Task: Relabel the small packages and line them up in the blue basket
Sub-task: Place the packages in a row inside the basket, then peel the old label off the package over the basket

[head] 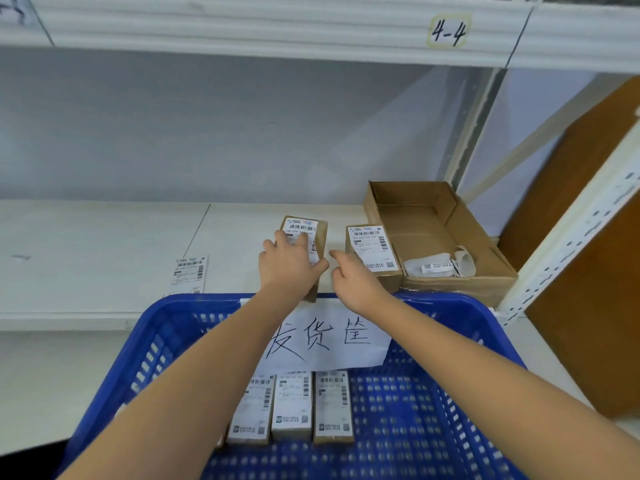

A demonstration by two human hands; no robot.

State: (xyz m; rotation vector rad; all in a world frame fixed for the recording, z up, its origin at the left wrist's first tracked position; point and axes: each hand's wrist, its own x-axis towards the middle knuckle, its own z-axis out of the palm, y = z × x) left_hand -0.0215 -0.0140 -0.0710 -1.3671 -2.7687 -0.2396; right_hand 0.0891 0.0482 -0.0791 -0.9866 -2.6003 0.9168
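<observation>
Package (304,237) under relabelling: brown, small, flat on the white shelf board (104,244), just beyond the far rim of the blue basket (433,410), at about 12 o'clock from the body. Long axis near 12-to-6, a little tilted, the near end almost over the basket rim. White barcode label (300,227) on top, partly covered.

Left hand (289,263): fingers flat and spread, pressing the label down onto the package, gripping nothing. Right hand (353,277): just beside, at 3 o'clock of the package, near its right edge; fingers loosely bent, seemingly holding nothing, contact with the package not certain. Left hand nearer, already on top.

Second package (374,256) at 3 o'clock of the right hand, labelled, same axis, touching or almost touching the open cardboard box (433,209). Inside that box, peeled backing strips (440,266). Loose label sheet (188,273) on the board at 9 o'clock, well apart from the hands.

Inside the basket, at 6 o'clock: row of labelled packages (292,407), side by side, long axes 12-to-6, below the handwritten paper sign (332,337). Free basket floor at 3 o'clock of the row.

Probably label smoothing in hand; next, lifting toward 6 o'clock and setting down at the right end of the row.

Above, a shelf beam with tag "4-4" (448,31); white perforated upright (571,244) at 2 o'clock.
</observation>
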